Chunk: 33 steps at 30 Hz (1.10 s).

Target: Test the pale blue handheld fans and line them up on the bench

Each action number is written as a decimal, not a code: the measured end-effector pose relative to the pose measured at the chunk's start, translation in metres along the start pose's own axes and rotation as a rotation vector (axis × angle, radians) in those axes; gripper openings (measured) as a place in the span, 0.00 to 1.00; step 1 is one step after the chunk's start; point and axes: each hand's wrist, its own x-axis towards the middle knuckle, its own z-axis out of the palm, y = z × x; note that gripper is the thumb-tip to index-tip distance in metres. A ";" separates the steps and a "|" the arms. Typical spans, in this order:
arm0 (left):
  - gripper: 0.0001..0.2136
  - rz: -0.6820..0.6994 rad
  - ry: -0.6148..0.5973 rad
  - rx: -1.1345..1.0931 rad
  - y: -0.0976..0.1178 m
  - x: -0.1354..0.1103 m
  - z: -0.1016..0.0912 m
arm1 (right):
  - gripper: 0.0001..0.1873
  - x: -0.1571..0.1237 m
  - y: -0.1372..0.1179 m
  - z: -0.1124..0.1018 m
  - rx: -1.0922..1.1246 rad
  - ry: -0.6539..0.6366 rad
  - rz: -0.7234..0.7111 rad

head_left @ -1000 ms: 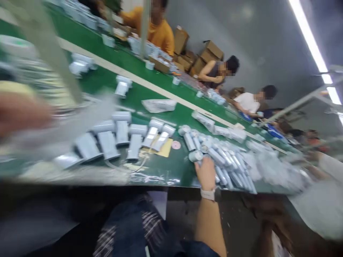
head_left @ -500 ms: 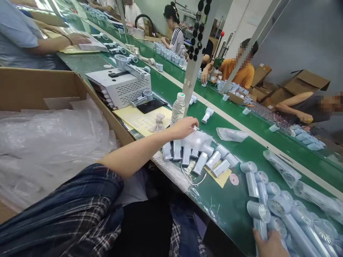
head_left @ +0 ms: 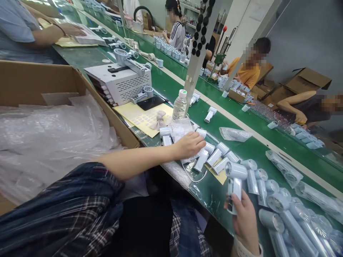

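My right hand (head_left: 245, 216), with a white band at the wrist, grips a light-blue handheld fan (head_left: 236, 171) by its handle, its round head pointing up. My left hand (head_left: 190, 144) has its fingers curled together over a clear plastic bag (head_left: 180, 129); the fingertips' hold on the bag is partly hidden. Beneath and beside the left hand, several more fans (head_left: 214, 157) lie in a row on the green table. To the right of my right hand lies a large pile of the same fans (head_left: 300, 214).
A cardboard box (head_left: 104, 117) full of clear bags stands at left. Behind my left hand are a water bottle (head_left: 179, 105), a yellow sheet (head_left: 139, 117), a phone (head_left: 150, 102) and a white metal case (head_left: 125, 85). Bagged fans (head_left: 284, 167) lie near the belt; co-workers sit across.
My right hand has lifted a fan from the pile and brought it up and leftward. My left hand has moved down toward me, and the clear bag has shifted left.
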 end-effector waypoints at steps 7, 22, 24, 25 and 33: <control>0.06 -0.314 -0.366 -0.437 0.001 -0.021 -0.001 | 0.36 0.024 0.004 0.065 -0.153 -0.217 -0.134; 0.16 0.068 -0.102 -0.324 0.005 -0.033 -0.029 | 0.18 0.032 -0.022 0.132 -1.148 -0.225 -0.538; 0.19 0.306 -0.151 -0.127 0.014 -0.039 -0.044 | 0.14 0.032 -0.027 0.129 -0.970 -0.226 -0.499; 0.21 0.342 -0.152 -0.054 0.017 -0.041 -0.051 | 0.14 0.034 -0.029 0.128 -0.804 -0.244 -0.435; 0.19 0.163 0.186 -0.459 0.032 -0.042 -0.086 | 0.34 0.009 -0.059 0.113 -0.004 -0.831 -0.101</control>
